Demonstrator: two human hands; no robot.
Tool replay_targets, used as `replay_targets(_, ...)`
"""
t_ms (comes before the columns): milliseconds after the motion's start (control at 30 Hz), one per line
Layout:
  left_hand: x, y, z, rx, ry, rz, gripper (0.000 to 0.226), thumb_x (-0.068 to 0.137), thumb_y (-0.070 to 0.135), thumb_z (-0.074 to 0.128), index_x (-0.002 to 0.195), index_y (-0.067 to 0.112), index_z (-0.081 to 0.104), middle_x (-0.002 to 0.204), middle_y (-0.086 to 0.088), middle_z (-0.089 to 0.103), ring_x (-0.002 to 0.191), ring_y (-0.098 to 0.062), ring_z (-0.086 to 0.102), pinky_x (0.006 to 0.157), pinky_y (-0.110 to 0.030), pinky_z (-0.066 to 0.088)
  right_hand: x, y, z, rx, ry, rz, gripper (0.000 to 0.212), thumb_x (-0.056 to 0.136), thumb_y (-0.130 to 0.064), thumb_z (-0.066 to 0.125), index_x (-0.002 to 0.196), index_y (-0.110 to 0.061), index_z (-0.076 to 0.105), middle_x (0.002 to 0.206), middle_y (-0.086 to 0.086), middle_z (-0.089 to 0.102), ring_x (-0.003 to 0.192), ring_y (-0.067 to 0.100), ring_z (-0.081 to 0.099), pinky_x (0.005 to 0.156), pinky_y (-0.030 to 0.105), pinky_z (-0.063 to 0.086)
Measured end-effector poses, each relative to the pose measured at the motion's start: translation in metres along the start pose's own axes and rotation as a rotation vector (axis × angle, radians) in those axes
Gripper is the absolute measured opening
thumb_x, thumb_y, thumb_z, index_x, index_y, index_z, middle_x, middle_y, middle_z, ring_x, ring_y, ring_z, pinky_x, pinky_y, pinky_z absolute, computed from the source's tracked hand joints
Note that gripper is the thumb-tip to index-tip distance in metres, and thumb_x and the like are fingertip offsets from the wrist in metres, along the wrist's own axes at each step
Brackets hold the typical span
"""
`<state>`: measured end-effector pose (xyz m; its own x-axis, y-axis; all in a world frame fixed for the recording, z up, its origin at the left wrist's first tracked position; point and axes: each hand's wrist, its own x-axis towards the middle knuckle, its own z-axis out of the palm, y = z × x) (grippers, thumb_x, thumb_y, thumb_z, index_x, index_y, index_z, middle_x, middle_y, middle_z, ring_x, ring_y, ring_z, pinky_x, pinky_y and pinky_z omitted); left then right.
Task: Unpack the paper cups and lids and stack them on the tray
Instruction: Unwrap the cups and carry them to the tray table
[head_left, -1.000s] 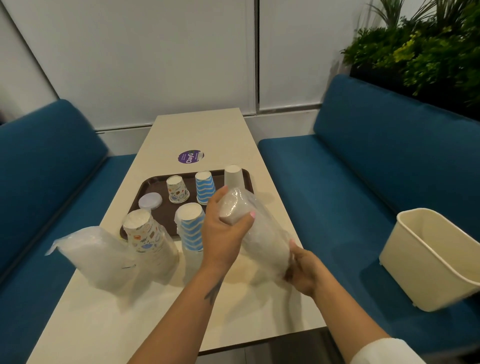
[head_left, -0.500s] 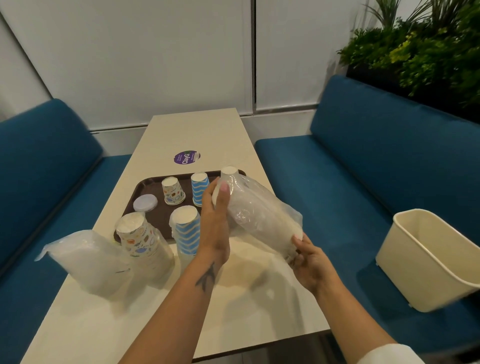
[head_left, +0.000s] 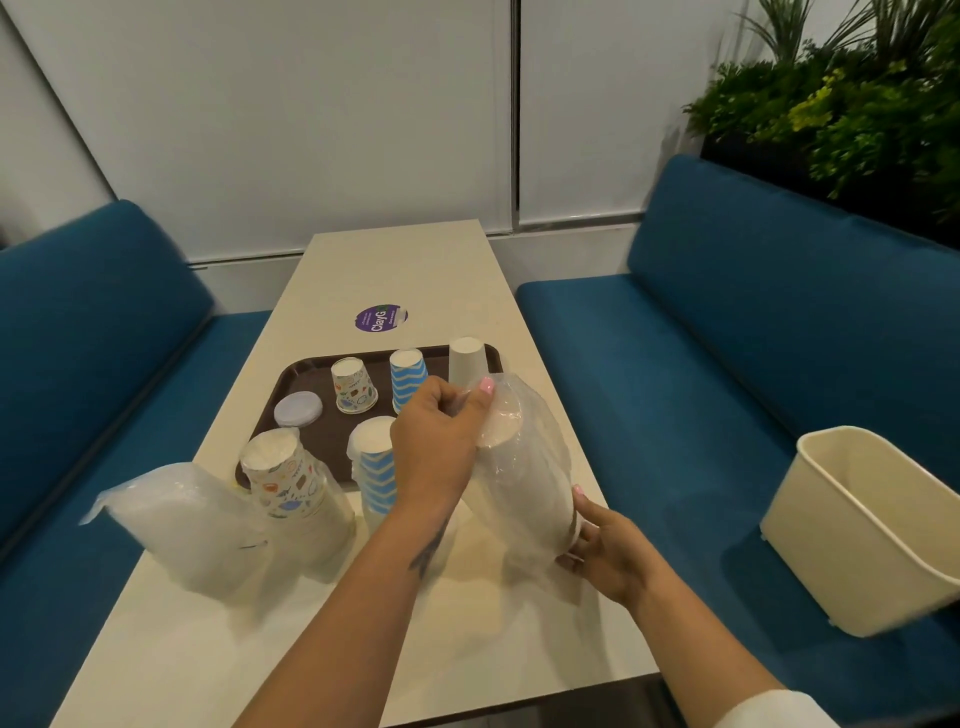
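Note:
A clear plastic sleeve of white paper cups (head_left: 524, 483) is held tilted over the table's right side. My left hand (head_left: 439, 441) pinches the plastic at its upper end, and my right hand (head_left: 605, 551) grips its lower end. On the brown tray (head_left: 291, 374) stand three upside-down cups: a patterned cup (head_left: 353, 385), a blue zigzag cup (head_left: 408, 376) and a white cup (head_left: 466, 358), with a white lid (head_left: 298, 408) to their left. Wrapped stacks of patterned cups (head_left: 291, 488) and blue zigzag cups (head_left: 376, 467) stand at the tray's near edge.
A clear bag of lids (head_left: 176, 525) lies on the table's left. A purple sticker (head_left: 381, 318) marks the beige table (head_left: 395, 260) beyond the tray. Blue benches flank the table; a cream bin (head_left: 872, 530) sits on the right bench. Plants stand at the back right.
My left hand closed from a flat touch into a pinch on the plastic at the sleeve's top. The sleeve swung more upright, and my right hand moved with its lower end.

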<state>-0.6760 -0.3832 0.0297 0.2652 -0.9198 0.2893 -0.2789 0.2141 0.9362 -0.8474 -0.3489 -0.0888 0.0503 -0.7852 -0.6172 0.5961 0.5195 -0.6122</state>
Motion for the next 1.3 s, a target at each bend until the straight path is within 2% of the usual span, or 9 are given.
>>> replay_targets(133,-0.002,-0.003,0.003,0.096,-0.052,-0.027,0.049,0.082,0.058,0.061,0.064,0.016,0.043,0.061,0.007,0.046,0.06,-0.013,0.042,0.062,-0.032,0.038,0.0,0.003,-0.002,-0.096,0.016,0.07,0.043,0.09,-0.034,0.062,0.122,-0.007,0.056,0.121,0.018,0.056,0.105,0.036,0.058,0.07,0.044,0.053)
replay_targets(300,-0.012,-0.011,0.006,-0.176,-0.546,-0.131,0.08,0.057,0.086,0.053,0.11,0.026,0.057,0.108,0.009,0.064,0.101,-0.009,0.059,0.09,-0.03,0.048,0.002,0.009,-0.005,-0.074,-0.015,0.118,0.041,0.094,-0.028,0.059,0.126,-0.002,0.053,0.121,0.023,0.057,0.106,0.042,0.058,0.074,0.052,0.054)
replay_targets(400,-0.021,-0.026,0.006,-0.226,-0.779,-0.055,0.123,0.047,0.083,0.069,0.149,0.028,0.026,0.148,0.017,0.039,0.133,0.003,0.039,0.105,-0.019,0.037,0.005,0.008,-0.005,0.032,-0.171,0.087,0.039,0.09,-0.023,0.062,0.125,-0.006,0.061,0.131,0.028,0.053,0.12,0.049,0.05,0.094,0.069,0.04)
replay_targets(533,-0.037,-0.046,0.004,-0.049,-0.884,-0.044,0.144,0.044,0.062,0.081,0.145,0.034,-0.017,0.149,0.032,0.006,0.128,0.029,0.014,0.099,0.003,0.022,0.0,0.005,0.002,-0.029,-0.233,0.004,0.026,0.095,-0.027,0.054,0.106,-0.013,0.073,0.12,0.027,0.061,0.116,0.049,0.054,0.097,0.067,0.04)
replay_targets(667,-0.047,-0.088,0.005,0.173,-0.866,-0.092,0.15,0.044,0.049,0.087,0.148,0.028,-0.019,0.159,0.012,0.012,0.144,-0.004,0.017,0.117,-0.026,0.023,-0.008,0.001,0.01,0.003,-0.22,0.022,0.032,0.096,-0.029,0.05,0.109,-0.011,0.072,0.115,0.022,0.066,0.108,0.044,0.061,0.097,0.06,0.045)
replay_targets(833,-0.049,-0.097,0.002,0.207,-0.611,-0.176,0.089,0.057,0.006,0.089,0.133,0.028,0.048,0.107,0.015,0.063,0.089,-0.008,0.063,0.075,-0.017,0.051,-0.003,-0.001,0.013,0.127,-0.263,0.153,0.046,0.089,-0.041,0.059,0.124,-0.013,0.064,0.128,0.02,0.059,0.118,0.047,0.054,0.077,0.057,0.052)
replay_targets(967,-0.043,-0.093,-0.003,0.218,-0.598,-0.171,0.077,0.065,-0.009,0.078,0.119,0.039,0.053,0.093,0.007,0.064,0.064,0.0,0.065,0.07,-0.015,0.052,-0.001,-0.003,0.008,0.205,-0.234,0.193,0.057,0.084,-0.042,0.067,0.131,-0.012,0.056,0.13,0.022,0.057,0.115,0.05,0.054,0.09,0.065,0.044)
replay_targets(1067,-0.037,-0.093,-0.008,0.295,-0.625,-0.12,0.066,0.075,-0.009,0.067,0.127,0.03,0.058,0.085,0.005,0.067,0.064,-0.004,0.066,0.074,-0.017,0.051,0.0,-0.005,0.006,0.106,-0.182,0.179,0.068,0.076,-0.047,0.071,0.133,-0.014,0.054,0.132,0.016,0.058,0.117,0.043,0.056,0.092,0.057,0.047)
replay_targets(1300,-0.032,-0.089,-0.011,0.404,-0.58,-0.115,0.034,0.086,-0.004,0.046,0.079,0.027,0.057,0.087,0.007,0.064,0.085,-0.013,0.058,0.075,-0.02,0.042,-0.005,-0.003,-0.003,-0.073,-0.248,0.193,0.065,0.074,-0.044,0.059,0.13,-0.012,0.057,0.127,0.016,0.061,0.117,0.04,0.057,0.091,0.052,0.047)
